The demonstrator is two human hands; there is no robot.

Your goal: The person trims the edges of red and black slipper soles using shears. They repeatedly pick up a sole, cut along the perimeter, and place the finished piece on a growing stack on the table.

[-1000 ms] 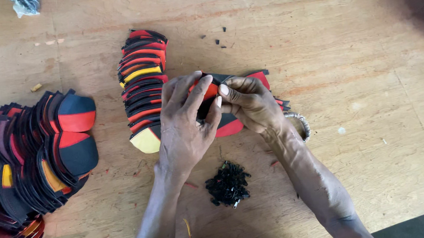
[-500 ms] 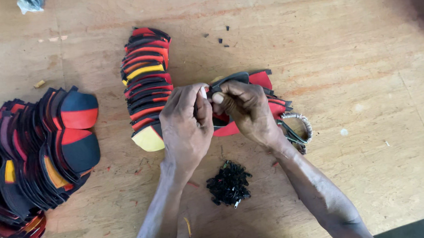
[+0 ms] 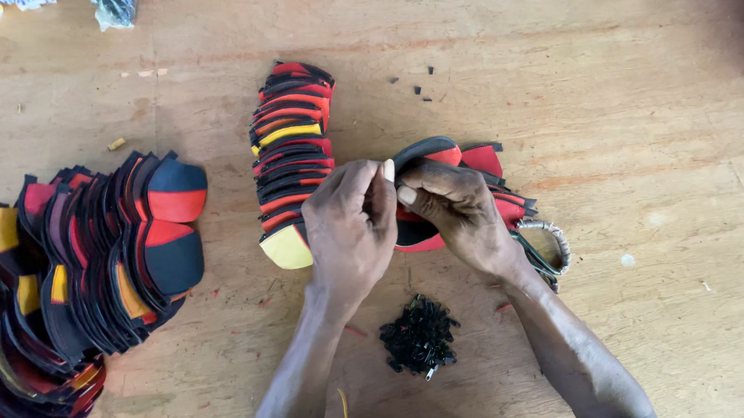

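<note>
Head view: left hand [image 3: 349, 228] and right hand [image 3: 458, 217] pinched together on a black-and-red curved piece [image 3: 433, 154] just above the wooden worktop [image 3: 661, 148], fingertips meeting at its upper edge. At 9 o'clock of the hands, touching, an upright row of red, black and yellow pieces [image 3: 291, 145]. At 6 o'clock, a small heap of black bits [image 3: 418, 335]. Far at 9 o'clock, a fanned pile [image 3: 84, 278]. At 3 o'clock, a braided ring [image 3: 555, 241].

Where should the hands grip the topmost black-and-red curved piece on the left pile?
Probably pinch the rounded top edge of the topmost black-and-red curved piece, coming from the right and above: that end sticks out free, while its left side overlaps the fanned pile behind it.
</note>
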